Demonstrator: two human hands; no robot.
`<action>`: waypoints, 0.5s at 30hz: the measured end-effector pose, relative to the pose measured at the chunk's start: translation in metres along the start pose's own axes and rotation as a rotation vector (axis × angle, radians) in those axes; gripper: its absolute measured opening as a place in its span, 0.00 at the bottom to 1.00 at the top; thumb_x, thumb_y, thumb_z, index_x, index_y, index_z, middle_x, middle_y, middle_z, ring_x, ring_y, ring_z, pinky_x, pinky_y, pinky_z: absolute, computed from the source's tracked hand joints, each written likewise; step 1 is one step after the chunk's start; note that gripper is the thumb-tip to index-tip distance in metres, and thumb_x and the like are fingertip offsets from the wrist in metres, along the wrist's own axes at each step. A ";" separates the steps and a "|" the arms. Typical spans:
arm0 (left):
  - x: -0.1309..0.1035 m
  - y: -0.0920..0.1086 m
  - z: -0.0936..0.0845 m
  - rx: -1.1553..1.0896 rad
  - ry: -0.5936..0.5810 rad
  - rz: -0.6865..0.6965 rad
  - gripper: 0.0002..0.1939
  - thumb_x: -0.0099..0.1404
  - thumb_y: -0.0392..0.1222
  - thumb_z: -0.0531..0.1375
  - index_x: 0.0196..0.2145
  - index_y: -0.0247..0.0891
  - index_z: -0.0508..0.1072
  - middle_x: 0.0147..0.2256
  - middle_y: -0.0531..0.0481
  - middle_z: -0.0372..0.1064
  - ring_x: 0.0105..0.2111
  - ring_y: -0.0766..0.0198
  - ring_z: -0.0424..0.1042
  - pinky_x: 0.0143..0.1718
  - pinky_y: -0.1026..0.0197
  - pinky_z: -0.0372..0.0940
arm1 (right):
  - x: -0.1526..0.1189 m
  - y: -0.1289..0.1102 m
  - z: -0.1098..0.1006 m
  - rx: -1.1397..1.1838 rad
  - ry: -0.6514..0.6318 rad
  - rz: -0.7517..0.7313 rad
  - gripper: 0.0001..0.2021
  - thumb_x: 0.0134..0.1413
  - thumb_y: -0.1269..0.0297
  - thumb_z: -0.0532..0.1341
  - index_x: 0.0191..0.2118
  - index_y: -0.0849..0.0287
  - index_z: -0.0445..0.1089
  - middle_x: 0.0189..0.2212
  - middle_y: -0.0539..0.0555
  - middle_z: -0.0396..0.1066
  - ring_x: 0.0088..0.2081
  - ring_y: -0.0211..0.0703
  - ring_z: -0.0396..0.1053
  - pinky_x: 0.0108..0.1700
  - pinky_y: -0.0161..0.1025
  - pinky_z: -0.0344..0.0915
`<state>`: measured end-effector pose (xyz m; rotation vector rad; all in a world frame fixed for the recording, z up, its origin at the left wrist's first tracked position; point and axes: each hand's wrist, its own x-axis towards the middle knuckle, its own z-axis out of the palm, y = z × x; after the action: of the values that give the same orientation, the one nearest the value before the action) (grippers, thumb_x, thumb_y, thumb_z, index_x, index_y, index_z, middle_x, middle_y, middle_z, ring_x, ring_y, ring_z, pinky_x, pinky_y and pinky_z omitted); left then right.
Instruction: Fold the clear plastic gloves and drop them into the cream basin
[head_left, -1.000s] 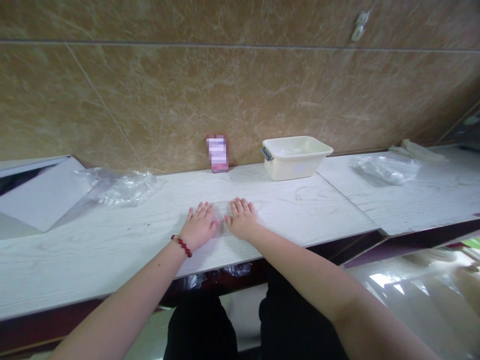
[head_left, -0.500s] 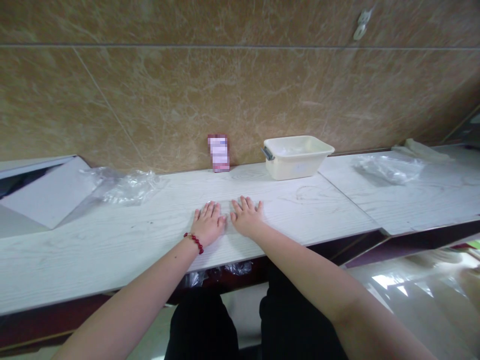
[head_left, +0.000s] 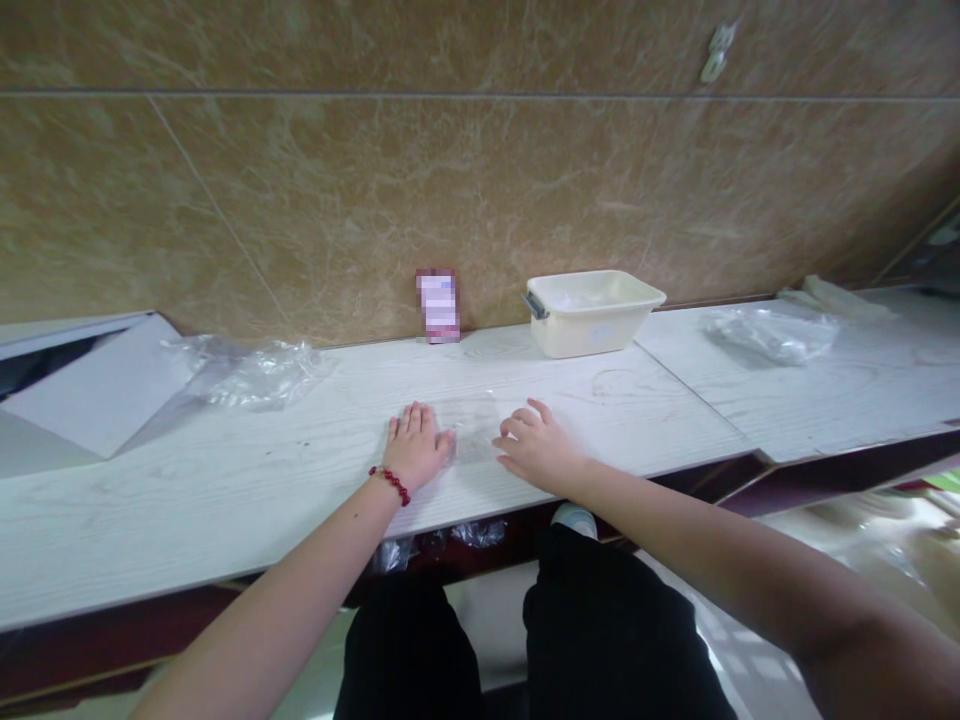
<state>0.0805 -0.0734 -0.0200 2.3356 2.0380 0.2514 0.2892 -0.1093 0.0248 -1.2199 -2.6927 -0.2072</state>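
Between my hands a clear plastic bag [head_left: 472,420] lies flat on the white wood-grain table [head_left: 315,490]. My left hand [head_left: 415,445], with a red bead bracelet at the wrist, rests palm down on the bag's left side, fingers spread. At the right edge of the bag is my right hand [head_left: 536,447], its fingers apart and slightly bent. I cannot tell whether its fingertips touch the bag. Nothing shows in its grip.
A cream plastic tub [head_left: 592,325] with a grey handle stands by the wall. Left of it leans a blurred phone-like item [head_left: 439,306]. Clear plastic bags [head_left: 262,375] lie beside a white box [head_left: 105,385]; more plastic [head_left: 776,335] lies at right.
My right hand has lifted from lying flat and shifted to the right, its fingers now bent. More of the clear bag shows. My left hand has stayed in place.
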 end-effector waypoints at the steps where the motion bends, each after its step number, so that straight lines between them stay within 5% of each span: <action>1: 0.000 0.000 0.000 0.001 0.003 0.002 0.32 0.59 0.52 0.41 0.54 0.24 0.50 0.56 0.32 0.43 0.56 0.50 0.41 0.53 0.48 0.36 | -0.002 -0.002 -0.001 -0.031 -0.007 -0.050 0.11 0.51 0.64 0.51 0.37 0.55 0.68 0.36 0.55 0.66 0.44 0.46 0.55 0.53 0.53 0.35; 12: 0.003 -0.004 -0.007 -0.025 -0.040 -0.028 0.37 0.58 0.56 0.41 0.54 0.21 0.49 0.56 0.31 0.41 0.57 0.50 0.39 0.53 0.50 0.38 | 0.007 0.000 -0.001 -0.109 -0.054 -0.223 0.13 0.52 0.74 0.47 0.29 0.59 0.68 0.28 0.54 0.67 0.36 0.41 0.59 0.52 0.49 0.38; 15: -0.004 0.002 -0.014 -0.056 -0.032 0.075 0.39 0.57 0.58 0.41 0.55 0.22 0.47 0.57 0.32 0.39 0.57 0.50 0.36 0.54 0.50 0.37 | 0.008 0.001 -0.001 -0.127 -0.022 -0.249 0.13 0.52 0.74 0.47 0.29 0.59 0.67 0.27 0.54 0.67 0.35 0.40 0.59 0.51 0.49 0.39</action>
<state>0.0798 -0.0791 -0.0069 2.3694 1.9057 0.2678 0.2850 -0.1031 0.0271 -0.9180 -2.8850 -0.4059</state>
